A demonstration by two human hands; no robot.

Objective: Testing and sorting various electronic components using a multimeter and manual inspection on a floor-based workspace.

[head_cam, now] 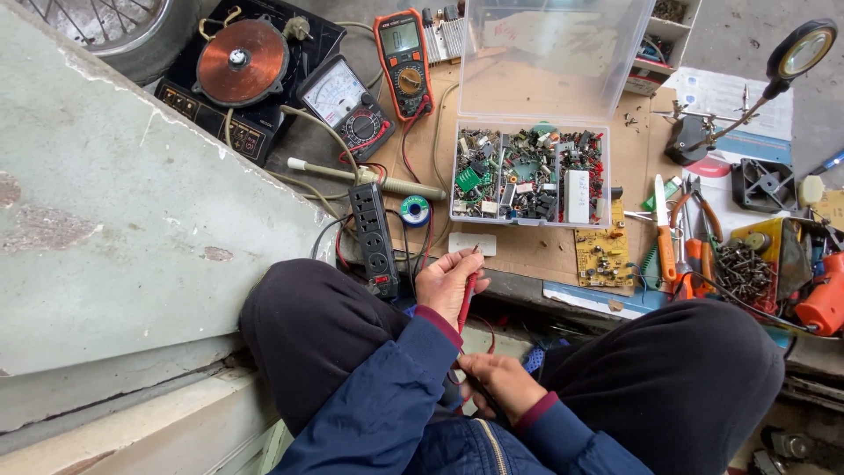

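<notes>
The left hand (447,283) pinched a red probe (468,299) upright near the power strip (373,230); the right hand (499,384), low between the knees, closed around its lead. Probing seemed pending, needing a steady tip.

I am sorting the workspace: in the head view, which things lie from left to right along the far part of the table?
Copper coil plate → analogue meter → orange digital multimeter → clear parts box → magnifier on a stand.

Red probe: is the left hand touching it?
Touching. The head view shows the left hand with its fingers wrapped around the red probe, no gap between them.
</notes>
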